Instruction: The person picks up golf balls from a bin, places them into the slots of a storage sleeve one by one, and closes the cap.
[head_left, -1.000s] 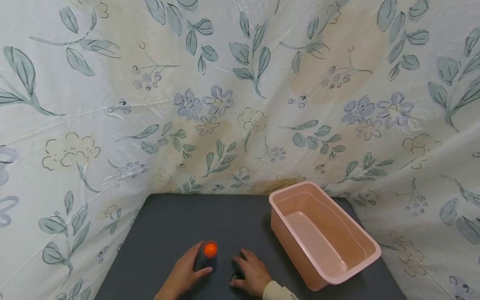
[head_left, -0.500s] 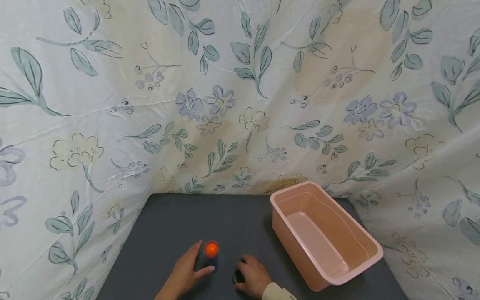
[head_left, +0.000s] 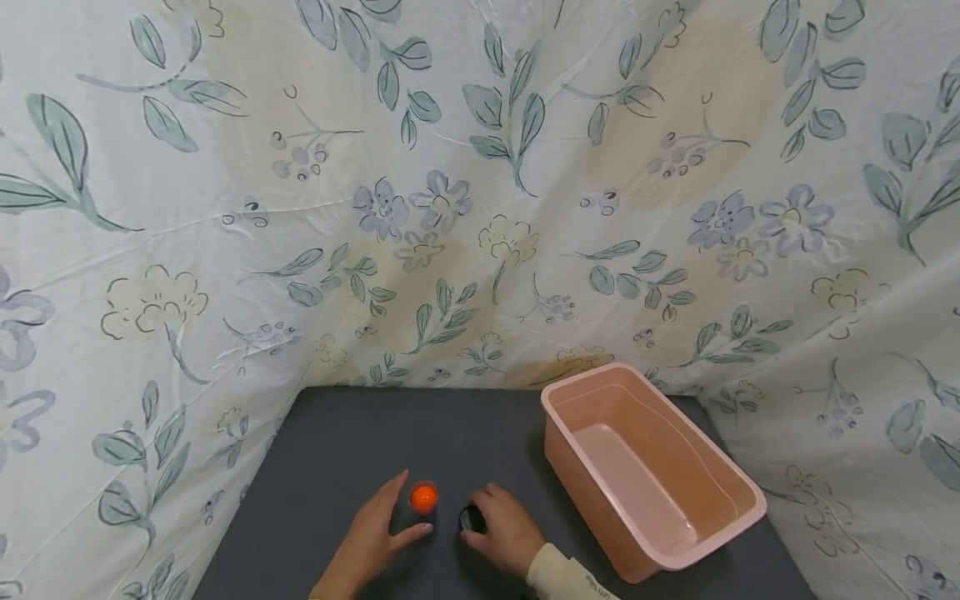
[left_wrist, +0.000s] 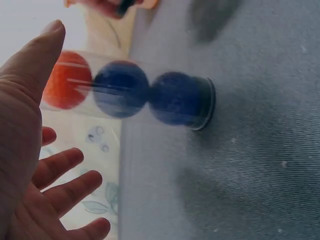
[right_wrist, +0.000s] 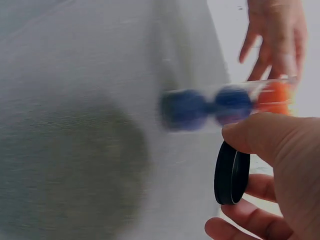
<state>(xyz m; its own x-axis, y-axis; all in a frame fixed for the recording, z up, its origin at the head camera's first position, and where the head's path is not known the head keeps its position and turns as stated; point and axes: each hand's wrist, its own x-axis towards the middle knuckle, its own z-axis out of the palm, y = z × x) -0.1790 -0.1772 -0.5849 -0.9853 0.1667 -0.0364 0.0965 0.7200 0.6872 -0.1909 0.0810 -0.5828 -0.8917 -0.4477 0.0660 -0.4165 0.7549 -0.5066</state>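
Observation:
A clear tube (left_wrist: 155, 90) stands upright on the dark table, holding an orange ball (head_left: 423, 498) on top of two blue balls (left_wrist: 121, 89). My left hand (head_left: 372, 533) is beside the tube on its left, thumb and fingers spread wide; whether it touches the tube I cannot tell. To the tube's right, my right hand (head_left: 506, 531) pinches a round black lid (right_wrist: 232, 174) between thumb and fingers. The lid is tilted on edge and apart from the tube, raised above the table in the right wrist view.
A pink rectangular bin (head_left: 652, 475) stands to the right of my right hand, with its open top up. Floral cloth (head_left: 480, 208) hangs behind and at both sides of the dark table (head_left: 360, 433).
My right hand has closed round the lid and lifted it slightly, away from me. The left hand has shifted a little forward, staying beside the tube, which has not visibly moved.

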